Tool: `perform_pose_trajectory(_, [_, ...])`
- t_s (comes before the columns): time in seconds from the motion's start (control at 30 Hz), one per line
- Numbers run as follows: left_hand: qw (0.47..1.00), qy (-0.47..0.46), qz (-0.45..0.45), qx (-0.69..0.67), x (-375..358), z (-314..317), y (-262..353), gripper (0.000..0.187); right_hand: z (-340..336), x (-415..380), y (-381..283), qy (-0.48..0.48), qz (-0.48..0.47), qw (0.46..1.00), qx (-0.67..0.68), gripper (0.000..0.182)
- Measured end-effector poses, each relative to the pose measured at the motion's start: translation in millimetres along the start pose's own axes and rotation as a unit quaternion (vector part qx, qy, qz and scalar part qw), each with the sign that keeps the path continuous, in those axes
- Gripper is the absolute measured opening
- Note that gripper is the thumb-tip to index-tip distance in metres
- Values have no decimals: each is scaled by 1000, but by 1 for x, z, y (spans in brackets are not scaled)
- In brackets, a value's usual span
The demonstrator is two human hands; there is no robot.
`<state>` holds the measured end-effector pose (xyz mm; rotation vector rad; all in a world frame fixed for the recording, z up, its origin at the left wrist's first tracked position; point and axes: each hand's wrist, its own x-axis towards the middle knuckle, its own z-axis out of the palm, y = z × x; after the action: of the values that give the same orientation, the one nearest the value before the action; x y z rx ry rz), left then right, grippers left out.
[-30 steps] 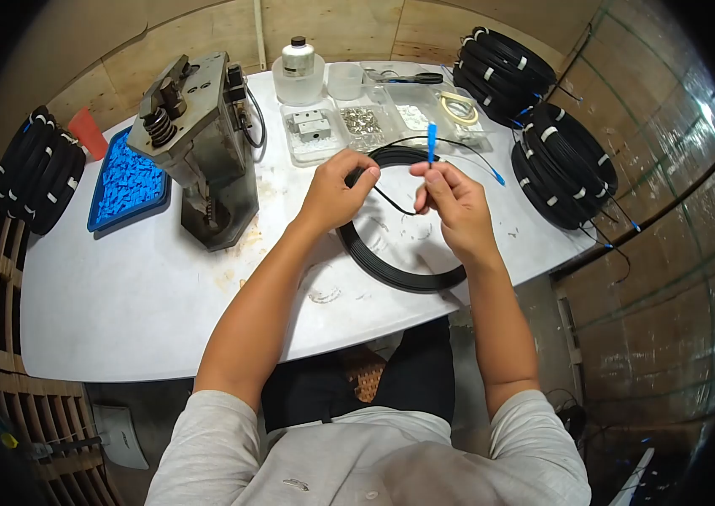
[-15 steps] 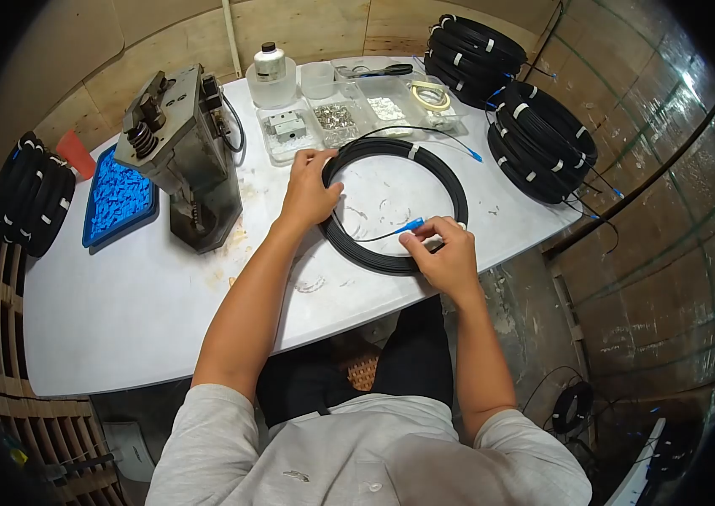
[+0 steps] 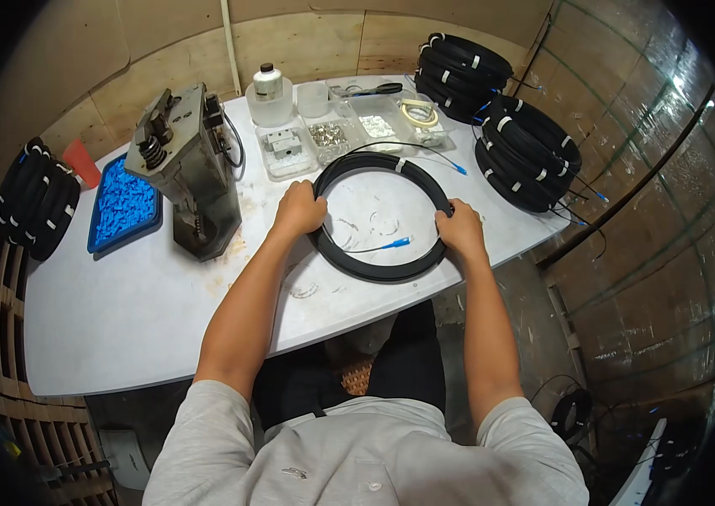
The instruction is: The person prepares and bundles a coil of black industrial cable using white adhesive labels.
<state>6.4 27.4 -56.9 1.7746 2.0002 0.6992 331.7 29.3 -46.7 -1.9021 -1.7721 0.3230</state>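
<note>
A coil of black cable (image 3: 379,269) lies in front of me on the white table, with a white band at its far side. My left hand (image 3: 299,208) is closed around the coil's left side. On the opposite side, my right hand (image 3: 461,226) grips it too, thumb on the inner edge. One cable end with a blue connector (image 3: 397,243) rests inside the ring, touched by neither hand. The other end arcs beyond the coil to a second blue connector (image 3: 459,169). Fingers under the cable are partly hidden.
A metal press (image 3: 193,177) stands left, beside a tray of blue connectors (image 3: 126,207). At the back are clear bins of small parts (image 3: 330,135) and a white bottle (image 3: 268,82). Stacked black coils stand right (image 3: 526,156) and far left (image 3: 37,198).
My right hand has let go of the blue connector, which now lies inside the ring, and has moved up to grip the coil's right side. My left hand stays on the left side.
</note>
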Motion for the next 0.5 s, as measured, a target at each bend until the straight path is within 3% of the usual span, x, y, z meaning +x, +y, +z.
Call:
perform_pose_trajectory(0.17, [977,133,92,-142,-9,-31,17,41,6,-9,2,132,-106,979,118,44])
perform_pose_trajectory(0.23, [912,127,116,-371,-14,-44,29,45,0,-15,-8,173,-107,948,245,45])
perform_pose_trajectory(0.3, [891,160,196,-378,-12,-55,35,49,-3,-8,-12,186,-119,936,273,46])
perform_pose_trajectory(0.5, [876,129,284,-367,-7,-78,47,51,-33,-1,-33,200,-157,950,183,38])
